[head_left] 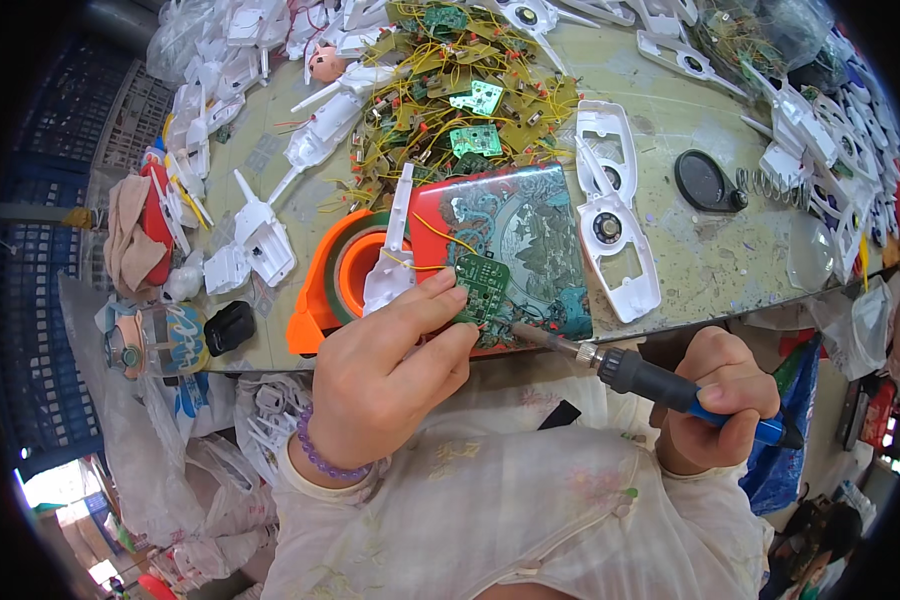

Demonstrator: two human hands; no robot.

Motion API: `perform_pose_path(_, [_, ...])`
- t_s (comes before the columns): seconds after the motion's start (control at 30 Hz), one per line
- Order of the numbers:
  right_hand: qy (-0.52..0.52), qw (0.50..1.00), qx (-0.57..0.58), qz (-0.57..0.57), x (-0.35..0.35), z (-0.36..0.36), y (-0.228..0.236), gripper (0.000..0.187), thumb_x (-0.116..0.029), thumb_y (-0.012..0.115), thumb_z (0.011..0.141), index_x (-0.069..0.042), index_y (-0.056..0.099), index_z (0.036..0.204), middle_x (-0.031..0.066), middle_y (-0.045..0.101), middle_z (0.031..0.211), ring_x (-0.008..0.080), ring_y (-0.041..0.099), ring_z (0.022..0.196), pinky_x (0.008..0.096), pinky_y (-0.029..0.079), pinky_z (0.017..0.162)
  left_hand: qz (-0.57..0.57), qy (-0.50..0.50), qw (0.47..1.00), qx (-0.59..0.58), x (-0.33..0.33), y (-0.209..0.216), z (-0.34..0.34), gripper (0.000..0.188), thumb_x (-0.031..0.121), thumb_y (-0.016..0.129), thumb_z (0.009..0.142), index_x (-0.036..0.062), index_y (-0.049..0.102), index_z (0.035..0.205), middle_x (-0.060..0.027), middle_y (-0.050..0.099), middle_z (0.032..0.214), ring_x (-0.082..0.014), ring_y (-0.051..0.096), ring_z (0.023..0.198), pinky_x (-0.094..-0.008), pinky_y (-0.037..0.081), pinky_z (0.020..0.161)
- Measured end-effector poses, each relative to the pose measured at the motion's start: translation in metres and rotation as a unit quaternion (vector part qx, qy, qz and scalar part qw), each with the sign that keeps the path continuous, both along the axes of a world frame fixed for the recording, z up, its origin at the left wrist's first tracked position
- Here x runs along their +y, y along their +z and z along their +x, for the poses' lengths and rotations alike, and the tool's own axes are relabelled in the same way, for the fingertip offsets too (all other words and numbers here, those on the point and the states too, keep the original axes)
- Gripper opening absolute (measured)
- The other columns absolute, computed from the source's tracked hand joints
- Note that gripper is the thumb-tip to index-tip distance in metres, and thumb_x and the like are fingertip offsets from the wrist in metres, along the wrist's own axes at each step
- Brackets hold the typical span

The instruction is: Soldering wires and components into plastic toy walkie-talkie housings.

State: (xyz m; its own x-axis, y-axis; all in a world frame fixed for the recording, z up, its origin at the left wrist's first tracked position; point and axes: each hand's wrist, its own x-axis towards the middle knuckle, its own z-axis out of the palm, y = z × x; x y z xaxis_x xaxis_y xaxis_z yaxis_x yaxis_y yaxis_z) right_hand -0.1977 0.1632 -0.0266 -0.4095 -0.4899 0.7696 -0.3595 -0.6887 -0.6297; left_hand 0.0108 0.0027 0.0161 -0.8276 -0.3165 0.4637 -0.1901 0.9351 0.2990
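Note:
Between the fingertips of my left hand point(395, 365) is a small green circuit board point(484, 285), held over a red box with a dark patterned lid point(515, 235). A yellow wire point(440, 232) runs from the board toward a white plastic housing point(390, 275) beside it. My right hand point(720, 395) grips a soldering iron point(660, 383) by its blue and black handle. The iron's tip points left and meets or nearly meets the board's lower right edge; exact contact is too small to tell. Under the housing stands an orange tape dispenser point(335, 275).
A heap of brown boards with yellow wires point(460, 110) lies at the back. White plastic frames point(610, 215) rest to the right, near a black oval part point(705, 180) and a metal spring point(773, 188). More white housings point(260, 235) and a glass jar point(160, 340) are at the left.

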Motion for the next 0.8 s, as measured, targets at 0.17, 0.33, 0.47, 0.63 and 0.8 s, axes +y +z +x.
perform_pose_path(0.17, [-0.003,0.999,-0.015,0.030,0.005,0.000,0.002,0.032,-0.033,0.039,0.098,-0.007,0.050,0.083,0.0035,0.050,0.057,0.0139,0.040,0.048,0.0296,0.027,0.047,-0.001,0.000,1.000,0.001,-0.001,0.000,-0.001,0.028,0.000,0.075,0.062,0.0050,0.067,0.087,-0.0094,0.066,0.098,-0.0261,0.067,0.097,-0.0327,0.057,0.069])
perform_pose_path(0.33, [-0.054,0.990,-0.120,0.052,0.013,0.000,-0.003,0.037,-0.044,0.043,0.098,-0.008,0.048,0.089,0.0013,0.045,0.053,0.0155,0.041,0.052,0.0308,0.032,0.050,0.009,0.004,1.000,0.000,0.001,0.001,-0.002,0.026,0.000,0.075,0.062,0.0048,0.067,0.087,-0.0096,0.066,0.098,-0.0264,0.067,0.096,-0.0326,0.057,0.069])
perform_pose_path(0.47, [-0.136,0.977,-0.167,-0.003,0.019,-0.023,0.000,0.034,-0.040,0.041,0.098,-0.008,0.048,0.090,0.0031,0.043,0.052,0.0144,0.040,0.052,0.0297,0.035,0.056,0.009,-0.002,1.000,0.014,0.003,0.003,-0.004,0.026,0.000,0.075,0.063,0.0044,0.067,0.087,-0.0100,0.066,0.098,-0.0270,0.067,0.096,-0.0333,0.057,0.070])
perform_pose_path(0.63, [-0.364,0.894,-0.242,-0.102,0.047,-0.104,0.022,0.032,-0.029,0.044,0.097,-0.001,0.057,0.089,0.0039,0.046,0.053,0.0130,0.042,0.048,0.0278,0.040,0.058,0.022,0.015,1.000,0.009,0.004,0.003,-0.002,0.027,-0.001,0.075,0.062,0.0039,0.067,0.087,-0.0117,0.066,0.097,-0.0302,0.067,0.095,-0.0349,0.057,0.074])
perform_pose_path(0.8, [-0.453,0.867,-0.207,0.018,0.093,-0.168,0.066,0.029,-0.025,0.051,0.093,-0.001,0.061,0.079,-0.0005,0.041,0.051,0.0074,0.036,0.043,0.0221,0.029,0.045,0.015,0.013,0.999,0.028,0.006,0.006,-0.002,0.025,-0.003,0.075,0.062,0.0033,0.066,0.084,-0.0115,0.066,0.095,-0.0306,0.067,0.094,-0.0352,0.057,0.073])
